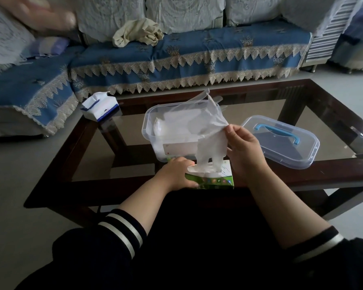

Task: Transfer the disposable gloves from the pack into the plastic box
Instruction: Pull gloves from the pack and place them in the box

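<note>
Head view, from left to right: the left hand [176, 172] lies curled over the left end of the green cardboard glove pack [216, 181], thumb and fingers gripping it and holding it down at the near edge of the dark wood-framed glass counter [333, 170]. From the slot in the pack's top rises a thin, clear disposable plastic glove [207, 130], stretched upward and to the right. The right hand [242, 147] pinches this glove's upper edge between thumb and fingertips, the other fingers bent loosely; the glove's free end flaps above the clear rectangular plastic box [150, 130], which stands just behind the pack. Inside the box lie more crumpled clear gloves [176, 124], and a white label shows on its near wall.

Further left, at the counter's far corner, stands a white and blue soft pack of tissues [100, 108], well apart from the box. To the right of the right hand lies the box's clear lid with a blue handle [281, 141], flat on the glass, near the box but not touching it. Behind the counter runs a sofa with a blue lace-trimmed cover [186, 57]; a crumpled beige cloth [137, 32] rests on its seat.

The pack sits right at the counter's near edge, close to the person's dark clothing. Bare glass shows left of the box and between box and lid. The lifted glove partly veils the box's open top.
</note>
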Tool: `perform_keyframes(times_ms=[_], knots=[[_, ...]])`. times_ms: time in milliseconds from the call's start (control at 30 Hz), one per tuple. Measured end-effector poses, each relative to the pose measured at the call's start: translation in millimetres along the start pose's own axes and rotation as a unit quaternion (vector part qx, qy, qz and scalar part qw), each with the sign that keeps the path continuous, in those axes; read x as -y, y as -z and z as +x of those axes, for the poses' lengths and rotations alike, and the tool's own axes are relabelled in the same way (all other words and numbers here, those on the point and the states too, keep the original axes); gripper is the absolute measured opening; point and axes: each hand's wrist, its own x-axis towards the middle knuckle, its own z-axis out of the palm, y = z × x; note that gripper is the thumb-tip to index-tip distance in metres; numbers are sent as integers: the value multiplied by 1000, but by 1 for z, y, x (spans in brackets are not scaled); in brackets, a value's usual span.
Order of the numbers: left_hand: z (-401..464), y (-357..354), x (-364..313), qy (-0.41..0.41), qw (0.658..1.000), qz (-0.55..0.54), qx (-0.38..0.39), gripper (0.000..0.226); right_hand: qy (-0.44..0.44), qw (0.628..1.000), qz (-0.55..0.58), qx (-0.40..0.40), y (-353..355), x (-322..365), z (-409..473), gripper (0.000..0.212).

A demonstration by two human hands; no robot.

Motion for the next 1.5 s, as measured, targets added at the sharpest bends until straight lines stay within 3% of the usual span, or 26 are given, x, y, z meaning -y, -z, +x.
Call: perform_keyframes(times_ms=[100,167,233,300,367,400,534,600,734,867,934,1034,1301,1501], knots=[[-3,6,-5,30,992,120,-36,75,73,995,-60,-27,-2,0,-4,17],[-10,16,-11,38,986,119,-113,53,145,982,-112,-37,-3,-3,-5,16],[-19,28,-16,54,967,-15,-247,31,204,963,-170,-43,-3,-7,-5,12],[-33,46,-25,66,912,-237,-327,54,247,934,-255,-50,-2,-12,-4,10],[-41,65,-35,44,859,-428,-277,80,274,901,-333,-58,-2,-17,-3,12],[-43,75,-41,35,848,-469,-244,84,287,885,-361,-61,-3,-20,-2,12],[-27,99,-60,24,914,-343,-216,47,351,807,-468,-78,-5,-29,1,22],[-14,102,-62,-15,919,-312,-239,18,351,787,-499,-89,-7,-32,0,25],[-5,114,-66,-121,907,-275,-297,14,321,799,-499,-101,-4,-32,-2,53],[2,134,-60,-171,856,-289,-393,21,314,834,-438,-123,0,-27,1,52],[10,141,-48,-147,831,-309,-439,21,325,830,-433,-136,2,-26,3,48],[30,145,-23,-86,827,-328,-448,25,321,828,-436,-145,2,-25,5,45],[75,138,18,78,917,-225,-320,34,246,835,-479,-110,-1,-27,8,42],[88,131,37,152,945,-39,-287,44,198,807,-553,-67,4,-30,15,29]])
